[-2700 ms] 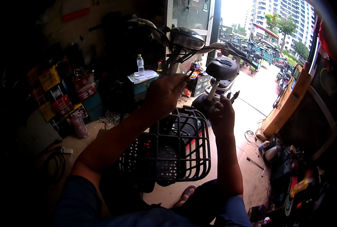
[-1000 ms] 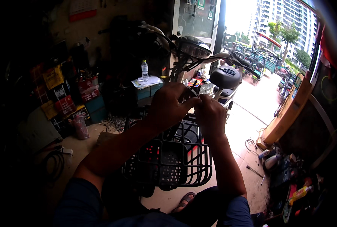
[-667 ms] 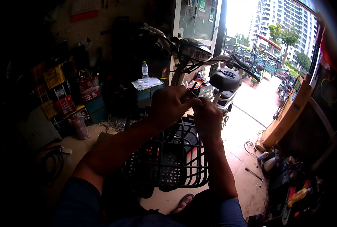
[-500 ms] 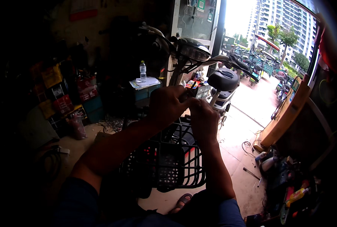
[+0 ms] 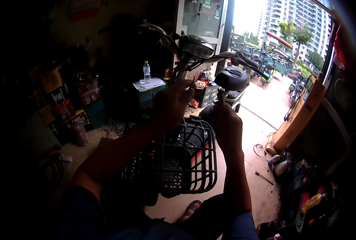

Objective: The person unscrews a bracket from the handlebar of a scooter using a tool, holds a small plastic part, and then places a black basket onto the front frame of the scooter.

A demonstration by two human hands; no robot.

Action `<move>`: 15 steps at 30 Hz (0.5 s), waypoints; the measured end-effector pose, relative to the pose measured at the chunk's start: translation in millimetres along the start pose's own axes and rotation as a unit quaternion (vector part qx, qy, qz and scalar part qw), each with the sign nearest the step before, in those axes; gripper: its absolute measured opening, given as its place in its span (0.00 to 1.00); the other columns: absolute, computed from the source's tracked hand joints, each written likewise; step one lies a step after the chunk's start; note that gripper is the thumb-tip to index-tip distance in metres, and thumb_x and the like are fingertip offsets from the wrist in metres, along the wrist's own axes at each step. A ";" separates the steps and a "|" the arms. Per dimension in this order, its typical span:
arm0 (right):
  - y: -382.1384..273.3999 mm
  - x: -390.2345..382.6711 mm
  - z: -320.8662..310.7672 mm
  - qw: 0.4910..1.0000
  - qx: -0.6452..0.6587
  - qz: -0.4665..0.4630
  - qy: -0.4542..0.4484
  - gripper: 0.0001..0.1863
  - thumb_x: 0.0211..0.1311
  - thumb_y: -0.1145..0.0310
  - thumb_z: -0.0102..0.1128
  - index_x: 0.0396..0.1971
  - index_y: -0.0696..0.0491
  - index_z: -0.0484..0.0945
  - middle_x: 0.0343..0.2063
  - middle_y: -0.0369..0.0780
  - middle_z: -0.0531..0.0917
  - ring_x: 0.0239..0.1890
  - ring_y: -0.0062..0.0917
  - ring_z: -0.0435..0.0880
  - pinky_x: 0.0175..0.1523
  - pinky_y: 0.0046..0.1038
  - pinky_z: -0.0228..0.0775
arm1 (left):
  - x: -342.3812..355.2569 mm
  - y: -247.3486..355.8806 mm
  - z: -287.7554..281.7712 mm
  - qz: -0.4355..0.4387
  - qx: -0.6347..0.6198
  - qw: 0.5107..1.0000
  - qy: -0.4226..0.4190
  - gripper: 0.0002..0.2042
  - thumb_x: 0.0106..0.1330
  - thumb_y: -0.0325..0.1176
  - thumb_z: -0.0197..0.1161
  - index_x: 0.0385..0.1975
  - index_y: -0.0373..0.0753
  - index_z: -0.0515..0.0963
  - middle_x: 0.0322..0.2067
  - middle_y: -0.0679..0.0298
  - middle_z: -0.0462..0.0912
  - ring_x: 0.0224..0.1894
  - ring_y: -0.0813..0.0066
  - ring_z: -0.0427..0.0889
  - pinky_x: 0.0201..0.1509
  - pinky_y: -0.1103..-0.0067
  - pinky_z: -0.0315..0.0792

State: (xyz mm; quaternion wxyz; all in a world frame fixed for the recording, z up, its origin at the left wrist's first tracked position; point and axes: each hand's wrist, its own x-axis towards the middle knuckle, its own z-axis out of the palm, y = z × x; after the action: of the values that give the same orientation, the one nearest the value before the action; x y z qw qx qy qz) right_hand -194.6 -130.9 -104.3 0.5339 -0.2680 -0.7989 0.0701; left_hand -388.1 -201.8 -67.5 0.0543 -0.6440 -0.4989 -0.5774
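Observation:
An electric bike stands before me with its black front basket (image 5: 190, 170) below my arms. Above the basket are the headlight (image 5: 197, 47) and the handlebar (image 5: 226, 56). My left hand (image 5: 172, 102) is raised in front of the bike's front post, its fingers closed around something thin and dark that sticks up past the fingertips. To its right, my right hand (image 5: 228, 122) is closed in a pinch just below the black saddle (image 5: 230, 78); a small dark piece shows at its fingertips. Both hands are in deep shadow, so neither item can be named.
A water bottle (image 5: 146, 72) stands on papers at the back left. Stacked boxes (image 5: 66, 108) line the dark left side. Tools and bottles (image 5: 306, 204) lie in a heap at the lower right, beside a leaning orange-brown panel (image 5: 300, 116). Parked vehicles fill the outside.
My hands were together above the basket and are now apart. The right hand has moved right and stands more upright; the left has stayed nearly in place. The view has shifted slightly.

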 end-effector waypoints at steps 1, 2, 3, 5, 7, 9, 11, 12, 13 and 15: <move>-4.7 0.4 3.2 1.000 0.011 -0.003 0.004 0.08 0.75 0.71 0.56 0.44 0.57 0.81 0.31 0.45 0.87 0.32 0.36 0.89 0.37 0.34 0.80 | -0.8 -3.0 -0.3 -0.012 -0.019 1.000 0.004 0.09 0.77 0.32 0.60 0.50 0.36 0.81 0.24 0.67 0.79 0.27 0.83 0.74 0.33 0.77 0.70; -7.6 1.2 6.5 1.000 0.021 -0.006 0.009 0.07 0.75 0.71 0.56 0.44 0.57 0.81 0.31 0.45 0.87 0.32 0.36 0.90 0.38 0.34 0.80 | -1.8 -5.7 -1.3 -0.024 -0.037 0.999 0.008 0.10 0.77 0.33 0.60 0.51 0.37 0.81 0.25 0.68 0.80 0.27 0.83 0.74 0.33 0.78 0.70; -8.2 2.4 6.4 1.000 0.007 -0.012 0.004 0.08 0.75 0.70 0.57 0.45 0.58 0.82 0.33 0.46 0.88 0.34 0.40 0.89 0.40 0.36 0.80 | -1.9 -2.6 -1.6 -0.039 -0.049 0.998 -0.008 0.10 0.77 0.33 0.60 0.50 0.36 0.82 0.25 0.68 0.80 0.28 0.84 0.74 0.33 0.78 0.71; -9.3 5.8 6.5 0.999 -0.022 -0.023 -0.005 0.11 0.74 0.68 0.60 0.47 0.58 0.83 0.38 0.49 0.88 0.39 0.46 0.88 0.45 0.39 0.80 | -2.7 5.4 -3.2 -0.071 -0.071 0.994 -0.039 0.10 0.77 0.33 0.61 0.50 0.36 0.83 0.26 0.68 0.82 0.29 0.85 0.76 0.34 0.79 0.72; -17.4 9.8 4.9 0.995 0.080 0.059 -0.009 0.11 0.73 0.67 0.62 0.46 0.59 0.84 0.32 0.45 0.88 0.34 0.33 0.89 0.41 0.32 0.80 | -3.1 7.9 -3.4 -0.049 -0.041 0.997 -0.045 0.10 0.77 0.33 0.61 0.48 0.36 0.84 0.28 0.67 0.83 0.30 0.83 0.78 0.35 0.79 0.73; -24.5 18.1 3.9 0.966 0.232 0.115 -0.027 0.11 0.72 0.66 0.65 0.45 0.59 0.84 0.28 0.41 0.88 0.31 0.23 0.88 0.38 0.27 0.78 | -4.1 5.7 -3.9 -0.009 -0.020 0.999 -0.040 0.10 0.77 0.33 0.62 0.47 0.35 0.84 0.29 0.65 0.84 0.31 0.81 0.79 0.36 0.78 0.74; -38.5 28.6 5.6 0.945 0.306 0.109 -0.035 0.11 0.70 0.67 0.67 0.43 0.59 0.85 0.27 0.38 0.88 0.31 0.16 0.84 0.37 0.23 0.75 | -6.5 -1.7 -5.2 0.050 -0.007 0.998 -0.024 0.10 0.76 0.34 0.62 0.46 0.34 0.85 0.31 0.63 0.85 0.33 0.79 0.81 0.37 0.77 0.75; -41.1 32.0 5.0 0.934 0.338 0.107 -0.036 0.11 0.69 0.68 0.69 0.43 0.59 0.86 0.27 0.36 0.87 0.31 0.12 0.83 0.36 0.21 0.74 | -6.3 -0.7 -4.8 0.043 -0.004 0.998 -0.040 0.11 0.76 0.35 0.63 0.46 0.34 0.84 0.31 0.63 0.85 0.33 0.78 0.82 0.38 0.77 0.75; -41.2 34.0 5.2 0.933 0.338 0.116 -0.040 0.11 0.68 0.68 0.69 0.43 0.59 0.86 0.28 0.36 0.88 0.31 0.12 0.83 0.36 0.20 0.74 | -6.0 1.6 -5.8 0.035 -0.001 0.998 -0.057 0.11 0.76 0.35 0.63 0.47 0.34 0.84 0.32 0.62 0.85 0.33 0.77 0.82 0.38 0.76 0.75; -41.6 36.8 6.1 0.931 0.337 0.132 -0.049 0.10 0.67 0.69 0.71 0.42 0.60 0.87 0.29 0.36 0.89 0.31 0.12 0.83 0.35 0.19 0.73 | -5.2 3.4 -6.4 0.032 0.004 0.997 -0.073 0.12 0.76 0.36 0.64 0.47 0.33 0.84 0.32 0.61 0.85 0.34 0.76 0.83 0.38 0.76 0.76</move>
State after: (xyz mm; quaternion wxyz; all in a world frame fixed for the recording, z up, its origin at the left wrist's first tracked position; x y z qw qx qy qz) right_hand -225.2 -146.5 -60.3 0.5391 -0.1719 -0.7108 0.4179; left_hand -389.3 -210.7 -67.8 0.0383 -0.6997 -0.4831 -0.5250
